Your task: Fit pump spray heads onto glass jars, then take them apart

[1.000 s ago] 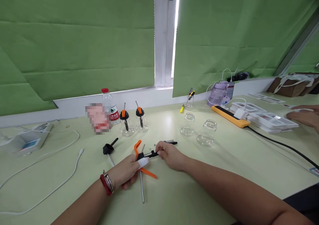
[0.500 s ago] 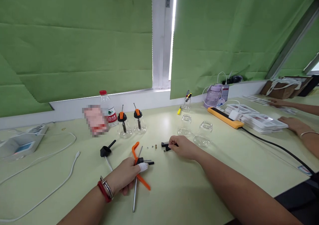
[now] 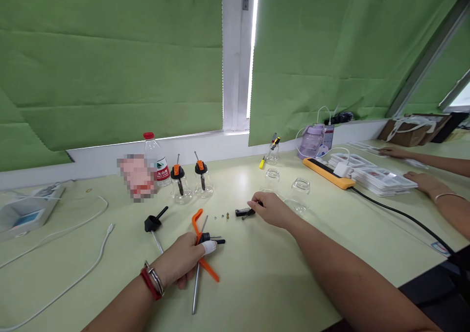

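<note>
My left hand (image 3: 183, 258), a white wrap on its thumb, is closed around a black fitting (image 3: 206, 237) with a thin metal pin and a black stem pointing right. Orange curved levers (image 3: 210, 269) and a metal rod (image 3: 196, 290) pass by the same hand; which of them it grips is partly hidden. My right hand (image 3: 273, 209) pinches a small black part (image 3: 260, 203), mostly covered by the fingers. Just left of those fingertips lie a black piece with a coil spring (image 3: 242, 212) and several tiny fittings (image 3: 227, 216).
Two glass bottles with black-and-orange tops (image 3: 180, 192) stand behind. A black cup-shaped part (image 3: 152, 223) lies left. Open glass jars (image 3: 301, 190), a yellow-handled tool (image 3: 262, 163) and an orange power strip (image 3: 326, 173) are right. Another person's hands (image 3: 422, 180) touch stacked white cards (image 3: 382, 180).
My right hand has shifted slightly up and away from the spring piece, with a black part at its fingertips. My left hand keeps its hold. The view has turned a little.
</note>
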Tool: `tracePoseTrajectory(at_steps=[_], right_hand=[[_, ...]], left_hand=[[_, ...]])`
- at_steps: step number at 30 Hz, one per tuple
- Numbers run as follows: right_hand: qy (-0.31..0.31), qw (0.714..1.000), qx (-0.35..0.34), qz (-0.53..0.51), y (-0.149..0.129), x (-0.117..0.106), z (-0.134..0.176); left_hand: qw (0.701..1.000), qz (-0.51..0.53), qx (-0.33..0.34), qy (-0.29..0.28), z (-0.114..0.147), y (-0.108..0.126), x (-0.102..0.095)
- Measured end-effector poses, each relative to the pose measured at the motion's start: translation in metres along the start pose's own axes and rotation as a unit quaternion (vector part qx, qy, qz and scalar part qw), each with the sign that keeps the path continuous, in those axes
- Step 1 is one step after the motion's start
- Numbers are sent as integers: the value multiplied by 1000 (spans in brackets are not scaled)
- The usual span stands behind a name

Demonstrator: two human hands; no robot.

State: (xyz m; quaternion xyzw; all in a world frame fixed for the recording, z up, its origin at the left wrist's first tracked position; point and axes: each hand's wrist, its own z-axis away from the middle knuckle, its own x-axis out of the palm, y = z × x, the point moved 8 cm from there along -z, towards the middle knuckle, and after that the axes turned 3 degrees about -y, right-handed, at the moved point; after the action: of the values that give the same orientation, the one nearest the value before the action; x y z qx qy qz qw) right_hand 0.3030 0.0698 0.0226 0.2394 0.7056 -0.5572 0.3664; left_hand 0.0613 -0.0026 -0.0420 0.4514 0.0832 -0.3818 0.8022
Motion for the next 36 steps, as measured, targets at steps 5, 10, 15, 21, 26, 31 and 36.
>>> tracePoseTrajectory(at_steps=[5,10,15,21,26,31,36], right_hand=[[5,1000,-1,2,1,-2,-2],[25,1000,9,-7,4,-7,-2],[31,999,21,-28,6,-11,-1],[5,997,26,-74,7,-3,2],[-125,989,13,-82,-9,40,14],[-102,992,-48,49,-27,50,17],[-79,988,-66,115,-28,48,14]], left_hand=[[1000,-2,1,1,-2,-3,0],[1000,-12,1,2,-3,-5,-1],[1000,-12,1,5,-3,-5,-2],[1000,-3,6,4,-1,-3,-1],[1000,1,-3,12,1,-3,-2],[1000,-7,0,12,0,-3,-1],[1000,-5,-3,15,0,-3,-2]])
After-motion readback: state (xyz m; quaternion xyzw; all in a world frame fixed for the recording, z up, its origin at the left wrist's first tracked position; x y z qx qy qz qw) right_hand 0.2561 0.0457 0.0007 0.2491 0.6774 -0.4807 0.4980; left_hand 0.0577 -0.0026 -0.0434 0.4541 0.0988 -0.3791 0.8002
